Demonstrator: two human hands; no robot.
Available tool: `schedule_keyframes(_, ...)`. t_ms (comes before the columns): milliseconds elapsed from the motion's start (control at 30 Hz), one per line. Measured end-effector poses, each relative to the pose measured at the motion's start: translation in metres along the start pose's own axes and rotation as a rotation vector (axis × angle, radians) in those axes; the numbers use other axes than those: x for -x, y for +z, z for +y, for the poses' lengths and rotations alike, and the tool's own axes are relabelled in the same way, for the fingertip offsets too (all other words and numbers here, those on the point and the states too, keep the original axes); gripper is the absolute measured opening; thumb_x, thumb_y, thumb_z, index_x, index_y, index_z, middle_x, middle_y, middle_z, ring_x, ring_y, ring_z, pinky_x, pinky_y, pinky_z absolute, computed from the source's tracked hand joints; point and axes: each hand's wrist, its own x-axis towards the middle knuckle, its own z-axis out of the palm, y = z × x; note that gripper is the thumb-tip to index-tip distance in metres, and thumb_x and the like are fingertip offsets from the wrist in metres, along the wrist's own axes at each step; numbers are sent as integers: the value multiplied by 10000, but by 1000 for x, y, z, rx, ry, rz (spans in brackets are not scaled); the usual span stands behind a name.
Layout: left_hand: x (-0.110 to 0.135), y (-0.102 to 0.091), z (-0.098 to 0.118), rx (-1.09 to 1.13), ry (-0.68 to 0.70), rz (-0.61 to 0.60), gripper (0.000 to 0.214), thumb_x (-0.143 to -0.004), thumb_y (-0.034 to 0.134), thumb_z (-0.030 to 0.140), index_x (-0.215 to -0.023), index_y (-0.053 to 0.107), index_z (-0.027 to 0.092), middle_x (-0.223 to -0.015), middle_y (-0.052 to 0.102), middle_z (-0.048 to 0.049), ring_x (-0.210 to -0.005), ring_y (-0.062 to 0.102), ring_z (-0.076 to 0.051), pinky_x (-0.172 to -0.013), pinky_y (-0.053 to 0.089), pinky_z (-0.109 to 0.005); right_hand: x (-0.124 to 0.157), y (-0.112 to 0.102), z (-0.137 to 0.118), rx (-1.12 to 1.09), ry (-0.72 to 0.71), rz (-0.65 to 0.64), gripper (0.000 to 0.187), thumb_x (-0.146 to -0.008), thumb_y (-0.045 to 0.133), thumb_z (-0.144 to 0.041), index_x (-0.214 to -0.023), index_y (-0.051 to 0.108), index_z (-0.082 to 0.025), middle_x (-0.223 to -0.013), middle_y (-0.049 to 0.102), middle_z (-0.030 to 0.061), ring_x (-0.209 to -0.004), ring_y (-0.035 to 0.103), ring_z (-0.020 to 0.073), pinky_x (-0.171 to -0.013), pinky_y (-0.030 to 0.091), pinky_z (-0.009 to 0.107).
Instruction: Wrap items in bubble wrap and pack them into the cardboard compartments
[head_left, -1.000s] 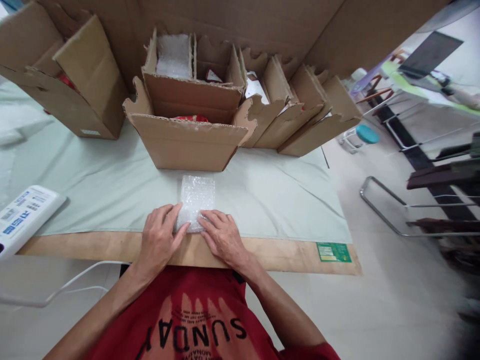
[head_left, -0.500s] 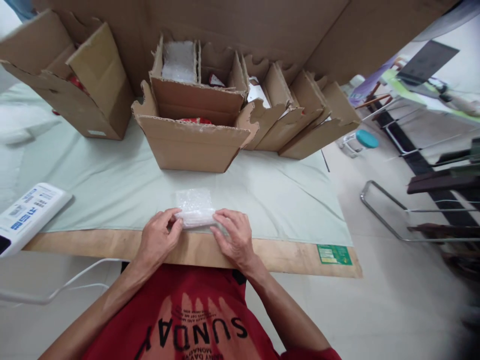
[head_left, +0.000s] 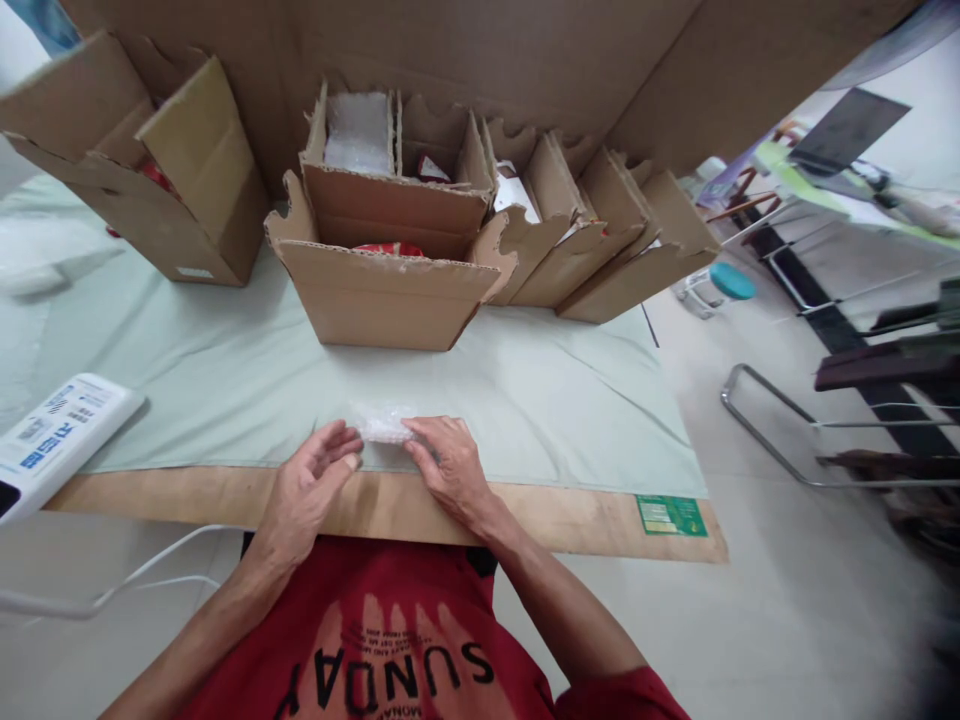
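A small rolled piece of clear bubble wrap lies on the pale green cloth near the table's front edge. My right hand pinches its right end between thumb and fingers. Just off the left end is my left hand, its fingers curled loosely and apart from the thumb, with nothing seen in it. Whatever may be inside the wrap cannot be made out.
Behind the wrap stands an open cardboard box with something red inside. More cardboard bins line the back, one holding bubble wrap sheets. A larger carton and a white device are at left.
The flat tail of bubble wrap has been rolled up, making the bundle shorter. My left hand has let go and drawn left; my right hand has shifted slightly left.
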Motion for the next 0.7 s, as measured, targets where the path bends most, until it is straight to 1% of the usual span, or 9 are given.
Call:
schedule_keyframes(133,0,13,0,159,-44,-103,615,-718,775,491,-1214,637,155,-1219,737,-128,-1138,698,-272,-1009,548,-424,10,-3,-15,-269,169,-84,231,-988,576,-267,-1153,736,-241,-1071,791,50,-956,701,210,-916,507,356)
schedule_keyframes(233,-3,18,1,80,-1,-114,485,-761,728,476,-1133,674,170,-1091,773,-89,-1006,726,-240,-909,579,-372,11,-11,-15,-367,198,-120,210,-964,612,-332,-1096,738,-229,-1055,777,54,-990,695,220,-956,514,367)
schedule_keyframes(267,-3,18,2,14,37,-123,426,-784,706,453,-1109,685,179,-1055,777,-77,-970,728,-233,-880,585,-360,10,-16,-13,-382,186,-118,256,-947,642,-376,-1138,727,-228,-1121,759,69,-1048,685,231,-988,510,382)
schedule_keyframes(333,-3,19,4,-144,155,-170,312,-829,659,381,-1083,702,206,-1030,779,-60,-948,727,-228,-865,588,-353,5,-28,-9,-407,158,-135,500,-884,724,-482,-1315,655,-238,-1307,684,102,-1164,650,256,-1032,506,404)
schedule_keyframes(400,-2,22,7,-274,291,-215,295,-857,619,313,-1128,704,232,-1083,777,-64,-998,725,-236,-902,583,-367,-2,-40,-8,-427,157,-202,759,-808,798,-542,-1461,549,-247,-1429,610,126,-1224,630,273,-1045,508,413)
schedule_keyframes(433,-1,24,8,-317,350,-225,322,-865,611,300,-1170,694,239,-1126,772,-73,-1025,725,-241,-918,582,-374,-6,-45,-9,-424,164,-235,787,-792,817,-534,-1473,542,-250,-1432,615,125,-1226,633,277,-1045,509,413)
schedule_keyframes(500,-2,28,9,-367,426,-228,393,-879,607,310,-1262,653,237,-1162,763,-98,-1021,733,-246,-901,595,-378,-14,-51,-12,-401,189,-276,587,-830,796,-451,-1362,641,-254,-1304,704,93,-1150,671,265,-1001,524,388)
schedule_keyframes(600,-5,33,9,-405,470,-245,440,-897,601,332,-1325,605,229,-1045,769,-98,-900,748,-231,-826,618,-358,-23,-54,-15,-372,224,-310,186,-910,673,-301,-1073,744,-246,-989,767,22,-904,696,205,-819,533,305)
schedule_keyframes(700,-11,33,7,-422,515,-313,428,-902,594,307,-1328,607,263,-991,767,-73,-875,751,-220,-821,622,-338,-32,-64,-14,-302,193,-380,75,-880,675,-240,-918,739,-238,-845,736,-8,-776,656,175,-730,500,281)
